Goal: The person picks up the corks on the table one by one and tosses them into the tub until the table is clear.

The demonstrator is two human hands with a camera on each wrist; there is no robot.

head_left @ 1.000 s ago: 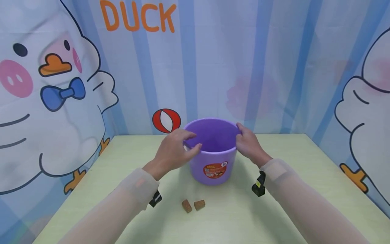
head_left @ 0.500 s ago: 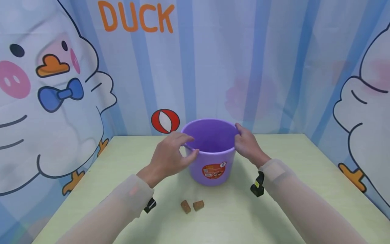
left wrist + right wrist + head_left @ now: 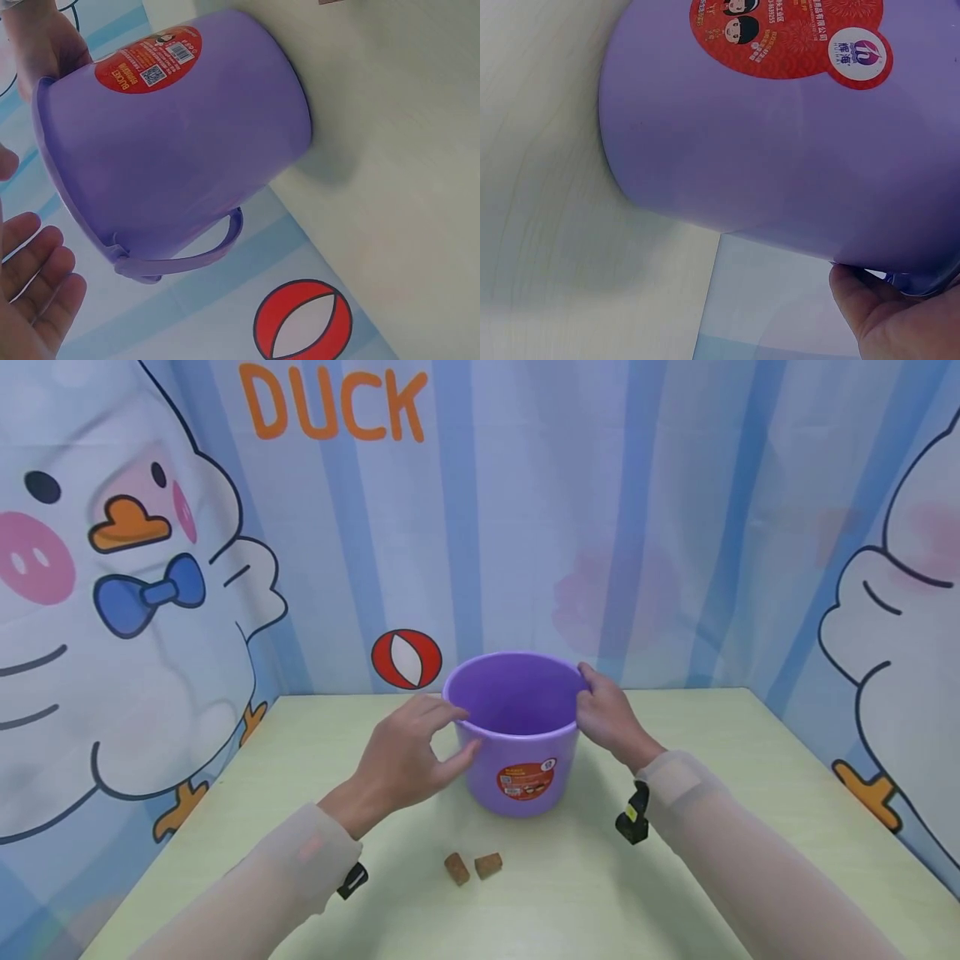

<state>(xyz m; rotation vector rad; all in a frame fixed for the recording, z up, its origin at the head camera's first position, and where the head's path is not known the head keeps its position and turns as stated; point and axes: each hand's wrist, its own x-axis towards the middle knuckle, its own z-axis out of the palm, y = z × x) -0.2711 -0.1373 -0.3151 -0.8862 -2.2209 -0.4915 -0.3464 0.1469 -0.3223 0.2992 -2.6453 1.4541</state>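
A purple plastic bucket (image 3: 517,747) stands upright on the table, its mouth facing up and a red label (image 3: 527,782) on its front. At the bucket's right rim, my right hand (image 3: 611,714) grips the edge; the right wrist view shows its fingers (image 3: 851,300) at the rim, partly cut off by the frame. My left hand (image 3: 401,756) is beside the left rim, thumb and fingers spread. In the left wrist view its fingers (image 3: 45,281) are apart from the bucket and hold nothing. A purple handle (image 3: 187,262) hangs at the bucket's side.
Two small brown cork-like pieces, a left one (image 3: 457,868) and a right one (image 3: 488,865), lie on the pale table (image 3: 720,793) in front of the bucket. A printed curtain (image 3: 517,527) with ducks stands behind the table's far edge and along both sides.
My left hand has drawn back left and slightly down, away from the bucket's rim. The right hand keeps its grip, and the bucket stays nearly where it was.
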